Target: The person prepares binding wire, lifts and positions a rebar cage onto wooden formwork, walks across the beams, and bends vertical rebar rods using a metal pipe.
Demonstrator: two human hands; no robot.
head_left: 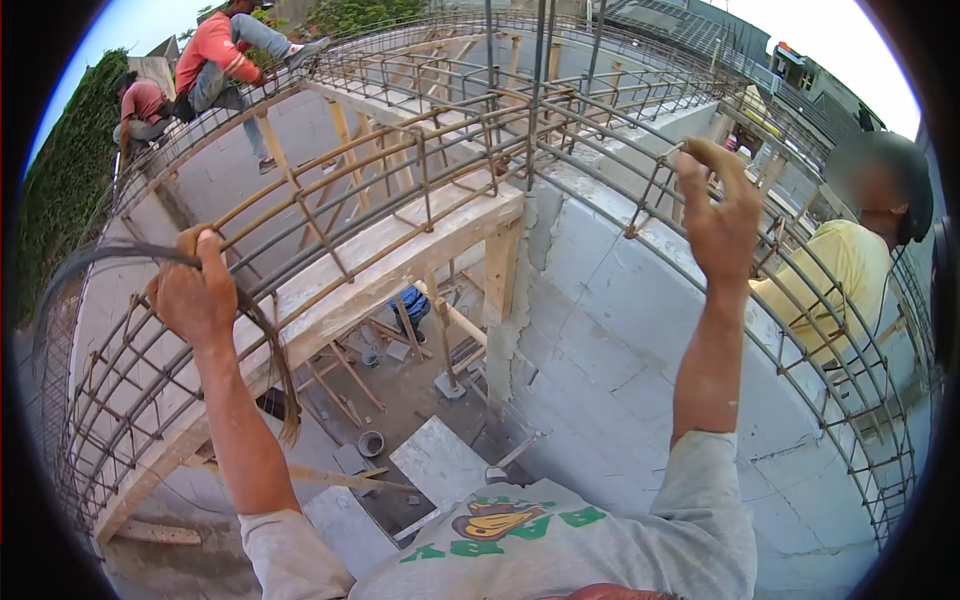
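While left hand (195, 295) grips a thin dark wire bundle (130, 252) at 9 o'clock, right hand (722, 215) is half-curled at 2 o'clock beside rusty steel rebar cage (630, 232) (can't tell if holding anything).

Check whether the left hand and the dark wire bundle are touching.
Touching. The head view shows the left hand curled around the dark wire bundle, which emerges on both sides of the grip.
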